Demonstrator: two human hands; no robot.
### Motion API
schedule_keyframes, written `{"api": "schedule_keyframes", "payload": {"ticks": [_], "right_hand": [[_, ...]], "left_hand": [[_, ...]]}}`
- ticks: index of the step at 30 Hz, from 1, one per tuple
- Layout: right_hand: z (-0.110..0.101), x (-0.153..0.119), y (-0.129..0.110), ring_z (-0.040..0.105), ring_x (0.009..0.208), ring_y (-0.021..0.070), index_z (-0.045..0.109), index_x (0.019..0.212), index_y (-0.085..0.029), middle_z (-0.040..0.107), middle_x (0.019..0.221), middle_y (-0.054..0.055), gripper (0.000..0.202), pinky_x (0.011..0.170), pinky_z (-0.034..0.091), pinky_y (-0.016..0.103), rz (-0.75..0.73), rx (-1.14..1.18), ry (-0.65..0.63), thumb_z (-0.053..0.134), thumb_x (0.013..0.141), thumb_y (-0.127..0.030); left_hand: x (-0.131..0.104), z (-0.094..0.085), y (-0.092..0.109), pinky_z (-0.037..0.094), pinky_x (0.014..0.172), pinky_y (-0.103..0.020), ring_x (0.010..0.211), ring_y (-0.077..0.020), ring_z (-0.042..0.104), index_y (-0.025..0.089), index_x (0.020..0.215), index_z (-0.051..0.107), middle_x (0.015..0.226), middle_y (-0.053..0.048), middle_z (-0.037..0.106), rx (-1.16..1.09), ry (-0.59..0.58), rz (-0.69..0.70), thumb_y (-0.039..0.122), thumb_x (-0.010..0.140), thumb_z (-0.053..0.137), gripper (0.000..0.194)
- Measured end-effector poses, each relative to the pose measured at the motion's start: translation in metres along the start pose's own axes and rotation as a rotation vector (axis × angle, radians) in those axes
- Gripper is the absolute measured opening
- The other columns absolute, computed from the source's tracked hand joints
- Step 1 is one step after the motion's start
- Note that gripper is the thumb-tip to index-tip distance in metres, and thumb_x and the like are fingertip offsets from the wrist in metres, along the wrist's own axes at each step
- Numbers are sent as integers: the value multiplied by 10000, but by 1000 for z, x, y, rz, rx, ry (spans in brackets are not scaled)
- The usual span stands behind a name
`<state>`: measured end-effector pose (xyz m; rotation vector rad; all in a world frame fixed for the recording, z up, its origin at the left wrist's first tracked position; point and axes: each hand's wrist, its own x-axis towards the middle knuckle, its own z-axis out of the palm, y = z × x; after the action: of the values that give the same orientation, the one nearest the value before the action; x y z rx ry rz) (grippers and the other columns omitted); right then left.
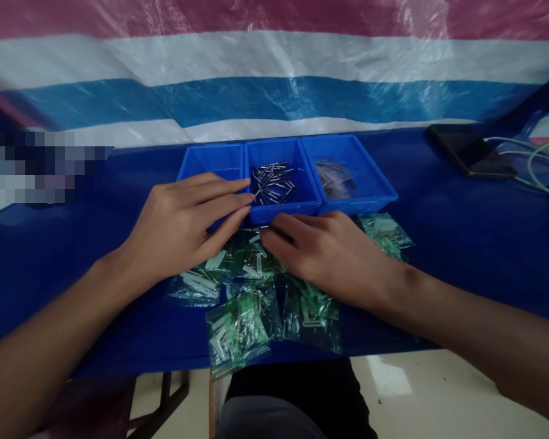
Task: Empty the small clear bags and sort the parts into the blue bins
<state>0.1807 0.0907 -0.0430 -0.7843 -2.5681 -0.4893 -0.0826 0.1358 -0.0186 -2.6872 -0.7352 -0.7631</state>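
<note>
My left hand (190, 216) stretches its fingers to the left edge of the middle blue bin (286, 211), holding nothing that I can see. Thin metal pins (274, 183) lie heaped inside that bin. Just in front of it, my right hand (322, 247) is closed, thumb and fingers bent together above the small clear-and-green plastic bags (240, 329). A thin shiny piece (256, 228) shows by its fingertips; what the fingers grip is hidden. Several such bags, with pale strips and metal pins inside, lie spread under and around both hands.
The left blue bin (213, 160) and the right blue bin (375, 180), which holds a clear bag (333, 180), flank the middle one. A phone (469, 151) and white cables (533, 161) lie at the right. Behind hangs a striped sheet (279, 58). One bag overhangs the table's front edge.
</note>
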Motion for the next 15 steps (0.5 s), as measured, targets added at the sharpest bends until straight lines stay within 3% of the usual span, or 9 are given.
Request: {"api": "schedule_keyframes", "payload": {"ticks": [5, 15], "right_hand": [[0, -1, 0, 661, 637, 183, 774, 1037, -120, 782, 884, 85, 339, 523, 324, 346, -36, 5, 11, 483, 1031, 53], [1, 2, 1, 634, 653, 188, 790, 1059, -114, 782, 874, 83, 336, 545, 327, 354, -31, 20, -11, 505, 1029, 61]], "left_hand": [[0, 0, -1, 780, 973, -517, 1198, -284, 857, 369, 1355, 795, 1411, -5, 832, -25, -10, -5, 319, 1193, 592, 263], [-1, 1, -1, 782, 880, -459, 1154, -273, 865, 303, 1302, 777, 1399, -25, 839, 43, 3, 24, 337, 1215, 552, 243]]}}
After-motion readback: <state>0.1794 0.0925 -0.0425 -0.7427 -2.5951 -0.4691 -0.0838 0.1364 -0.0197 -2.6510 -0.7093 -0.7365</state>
